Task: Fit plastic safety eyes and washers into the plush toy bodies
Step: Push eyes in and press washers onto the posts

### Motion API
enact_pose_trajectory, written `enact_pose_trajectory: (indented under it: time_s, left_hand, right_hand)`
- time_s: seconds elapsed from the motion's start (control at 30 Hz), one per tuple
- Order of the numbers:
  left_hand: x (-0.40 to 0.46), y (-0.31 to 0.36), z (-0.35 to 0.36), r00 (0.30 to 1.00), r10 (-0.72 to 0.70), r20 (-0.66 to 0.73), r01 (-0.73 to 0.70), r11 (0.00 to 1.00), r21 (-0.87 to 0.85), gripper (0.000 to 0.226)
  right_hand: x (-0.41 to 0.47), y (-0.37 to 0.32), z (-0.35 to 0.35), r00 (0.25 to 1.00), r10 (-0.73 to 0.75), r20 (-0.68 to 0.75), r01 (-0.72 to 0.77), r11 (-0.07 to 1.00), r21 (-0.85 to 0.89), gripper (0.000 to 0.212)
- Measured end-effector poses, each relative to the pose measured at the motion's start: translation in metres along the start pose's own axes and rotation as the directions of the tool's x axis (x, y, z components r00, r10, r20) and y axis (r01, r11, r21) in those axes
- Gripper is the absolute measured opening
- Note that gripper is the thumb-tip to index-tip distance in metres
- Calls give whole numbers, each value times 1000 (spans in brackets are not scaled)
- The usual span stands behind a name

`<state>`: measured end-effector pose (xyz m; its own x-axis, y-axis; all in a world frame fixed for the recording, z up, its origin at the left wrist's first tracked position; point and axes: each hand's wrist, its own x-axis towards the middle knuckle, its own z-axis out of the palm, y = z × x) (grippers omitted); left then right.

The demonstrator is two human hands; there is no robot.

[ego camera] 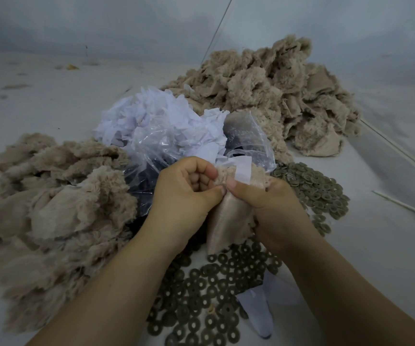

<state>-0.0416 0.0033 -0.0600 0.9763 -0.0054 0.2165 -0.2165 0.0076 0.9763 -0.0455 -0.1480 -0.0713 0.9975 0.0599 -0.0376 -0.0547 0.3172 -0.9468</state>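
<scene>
a beige plush toy body (pixel 229 216), turned with its smooth woven backing outward, is held above the pale grey worktop (pixel 388 245) at the centre of the view. the left hand (pixel 184 193) is curled, and its grip is clamped on the left edge of the plush toy body between thumb and fingers. the right hand (pixel 273 203) is closed round the right side of the same piece, with the thumb pressed on the fabric just below a small white fabric patch (pixel 245 172) that lies on the upper edge of the piece. whether a safety eye is held in either grip cannot be told.

a spread of dark olive ring-shaped washers (pixel 214 290) lies on the worktop beneath and between the forearms, and it extends to the right of the right hand. a clear plastic bag (pixel 249 138) stands just behind the hands; its dark contents cannot be identified. a heap of white fabric scraps (pixel 156 118) lies beside the bag. one pile of beige plush pieces (pixel 51 196) lies to the left, and a second pile (pixel 276 93) lies at the rear right. a thin white stick (pixel 406 207) rests on the worktop at the right.
</scene>
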Motion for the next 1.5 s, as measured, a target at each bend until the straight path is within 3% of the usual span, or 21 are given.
enact_pose_trajectory:
  time_s: [0.27,0.47,0.87,1.07,1.17,1.3,1.5]
  left_hand:
    - [-2,3,2,1000,7,3,-7,999,-32,28]
    - [-2,4,3,999,-38,-10,37,992,-118,20]
    - [-3,2,7,996,38,-83,-36,999,18,30]
    - [-2,0,8,988,-72,-138,62,995,-76,29]
    - [-6,1,8,982,113,-154,-99,990,95,29]
    - [-9,3,10,930,360,-72,-324,897,300,26]
    - [-10,5,12,961,271,-50,-239,910,340,29]
  right_hand:
    - [-1,-1,0,995,-96,-25,95,995,-10,16]
    - [-3,-1,3,980,-186,-77,175,976,-132,15]
    - [-2,1,2,982,-169,-88,150,971,-185,12]
    - [-2,3,2,976,-199,-89,174,957,-234,11]
    - [-1,5,6,986,-113,-119,97,986,-132,10]
    - [-2,3,5,986,-102,-130,87,989,-121,10]
    - [-2,-2,0,987,-110,-117,98,990,-98,12]
